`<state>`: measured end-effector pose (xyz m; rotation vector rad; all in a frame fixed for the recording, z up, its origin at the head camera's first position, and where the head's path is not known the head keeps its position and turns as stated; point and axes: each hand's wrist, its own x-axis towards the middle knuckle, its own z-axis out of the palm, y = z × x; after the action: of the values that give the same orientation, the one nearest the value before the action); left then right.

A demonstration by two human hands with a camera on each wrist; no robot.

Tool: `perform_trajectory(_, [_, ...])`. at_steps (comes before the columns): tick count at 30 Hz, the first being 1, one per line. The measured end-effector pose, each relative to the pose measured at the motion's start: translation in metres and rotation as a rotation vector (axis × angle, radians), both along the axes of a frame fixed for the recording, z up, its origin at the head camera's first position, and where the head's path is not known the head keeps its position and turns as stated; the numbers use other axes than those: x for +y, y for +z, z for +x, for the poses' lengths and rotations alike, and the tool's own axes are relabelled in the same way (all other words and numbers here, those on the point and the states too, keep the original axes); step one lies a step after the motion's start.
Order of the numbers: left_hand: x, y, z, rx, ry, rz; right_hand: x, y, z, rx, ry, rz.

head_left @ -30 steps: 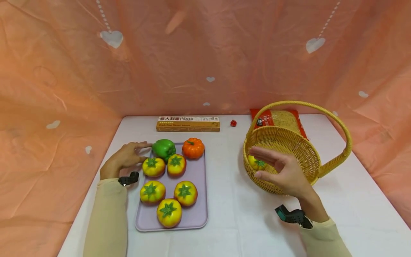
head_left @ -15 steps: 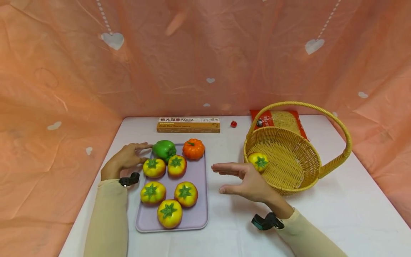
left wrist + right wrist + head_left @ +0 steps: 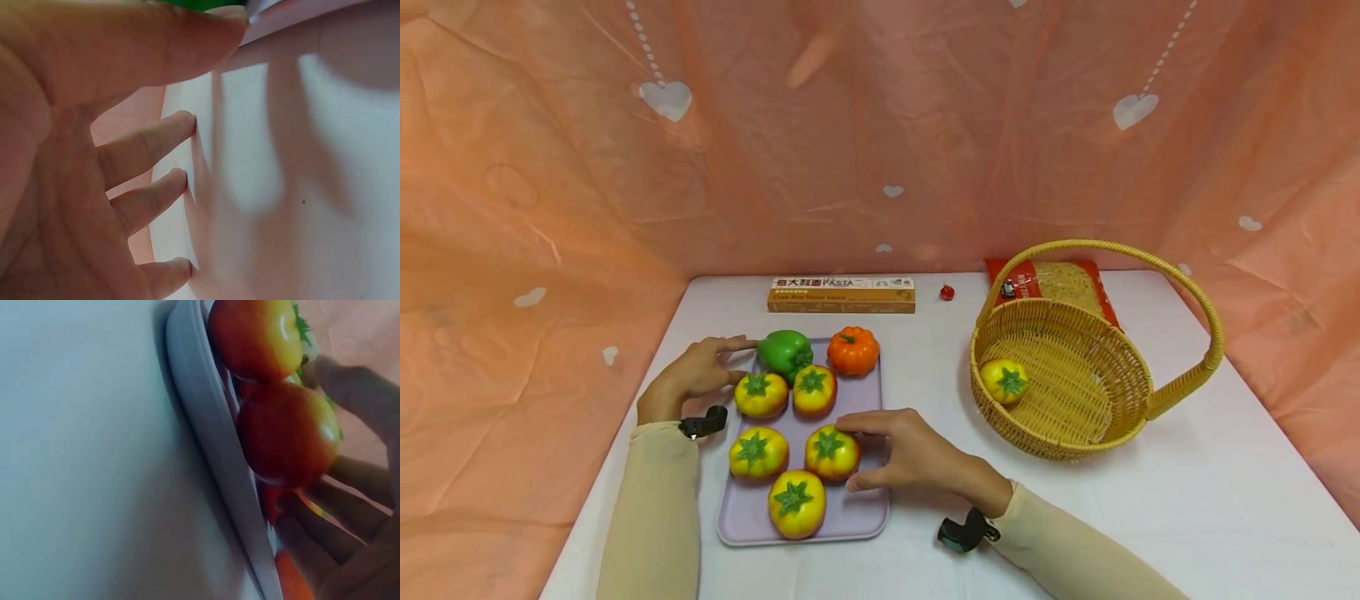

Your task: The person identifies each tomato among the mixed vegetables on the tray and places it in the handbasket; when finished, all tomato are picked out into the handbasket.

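My right hand (image 3: 917, 454) reaches over the right edge of the lilac tray (image 3: 871, 508). Its thumb and fingers stand spread around one yellow-and-red tomato (image 3: 829, 450); in the right wrist view that tomato (image 3: 287, 434) lies between them, and a firm grip is not visible. Several similar tomatoes (image 3: 797, 503) sit on the tray with a green bell pepper (image 3: 786, 352) and a small orange pumpkin (image 3: 853, 350). At the tray's left edge rests my left hand (image 3: 692, 371), index finger against or beside the pepper. In the left wrist view, several fingertips (image 3: 181, 122) touch the white cloth.
A wicker basket (image 3: 1138, 400) with a tall handle stands on the right, one tomato (image 3: 1004, 381) inside. Behind it lies a red pasta bag (image 3: 1063, 283). A pasta box (image 3: 841, 295) and a tiny red object (image 3: 947, 292) are at the back.
My right hand has moved left from over the basket to the tray's right-hand tomato, which has shifted slightly left. My left hand has stayed in place.
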<state>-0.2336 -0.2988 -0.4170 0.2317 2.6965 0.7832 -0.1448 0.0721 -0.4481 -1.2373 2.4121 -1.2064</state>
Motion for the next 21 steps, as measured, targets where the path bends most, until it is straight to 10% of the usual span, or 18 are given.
perform_trajectory(10, [0.001, -0.001, -0.001, -0.008, 0.002, 0.002, -0.015, -0.003, -0.003, -0.079, -0.043, -0.036])
perform_trajectory(21, [0.001, 0.0, -0.001, -0.008, 0.005, -0.007, 0.038, 0.021, 0.006, -0.135, -0.077, -0.166])
